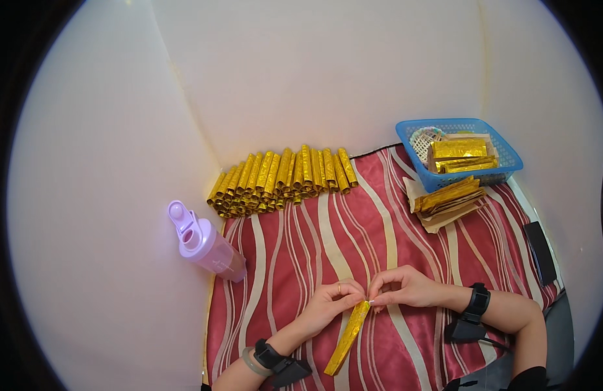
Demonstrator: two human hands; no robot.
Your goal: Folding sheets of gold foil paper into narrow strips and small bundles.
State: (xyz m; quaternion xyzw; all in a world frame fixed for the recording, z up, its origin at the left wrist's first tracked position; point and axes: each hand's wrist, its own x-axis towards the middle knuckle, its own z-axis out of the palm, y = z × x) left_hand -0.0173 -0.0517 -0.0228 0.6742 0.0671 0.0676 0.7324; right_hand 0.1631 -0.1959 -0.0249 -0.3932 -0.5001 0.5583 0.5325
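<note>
Both my hands meet at the upper end of a long, narrow gold foil paper piece [348, 340], which slants down and to the left over the striped cloth. My left hand [331, 305], with a ring on one finger, pinches that end from the left. From the right, my right hand [406, 287] pinches the same end, its fingers curled. A small whitish edge shows between the fingertips. Whether the piece is a flattened tube or a folded strip, I cannot tell. Beyond my hands lies a stacked pile of gold paper rolls [288, 173].
A red cloth with wavy pale stripes [282, 251] covers the table. A lilac shaker bottle [213, 251] stands left. At the back right, a blue basket [510, 158] holds gold paper bundles, with a loose stack of gold paper [448, 199] before it. A black phone [541, 254] lies far right.
</note>
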